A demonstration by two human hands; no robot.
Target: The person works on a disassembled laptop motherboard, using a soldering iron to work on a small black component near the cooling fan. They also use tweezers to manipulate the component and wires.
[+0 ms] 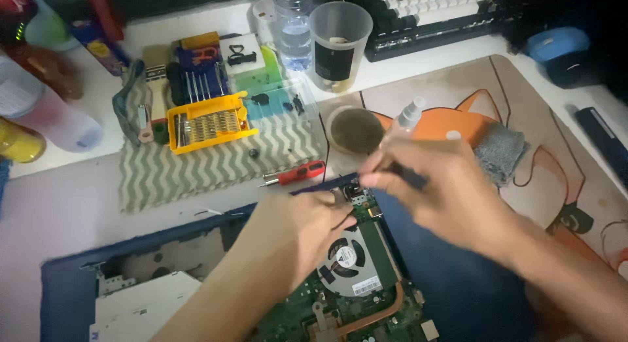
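— Looking from above, I first see the opened laptop [458, 296], blue, lying across the lower part of the desk with its inside exposed. Do you see the same?

— Yes. Inside it is the green circuit board [366, 312], and on the board the round cooling fan [345, 258] with a copper pipe curving below it.

— Where are the hands?

— Both are over the upper corner of the board, just above the fan. The left hand [301, 227] comes from the lower left, fingers curled and resting at the edge of the fan. I cannot tell if it holds something.

— And the right hand [445, 191]?

— It comes from the right side, pinched closed on a thin dark tool [392, 174]. The picture is blurred there, so I cannot say which tool. Its long axis runs nearly level, pointing left toward a small metal part [355, 191] at the board's corner.

— So which hand is nearer to this part?

— They are almost equal: the part lies between both sets of fingertips, the left below it, the right just beside it.

— Something else near?

— A red screwdriver [296, 174] lies on the striped cloth [196, 175], just above the left hand, not touched.
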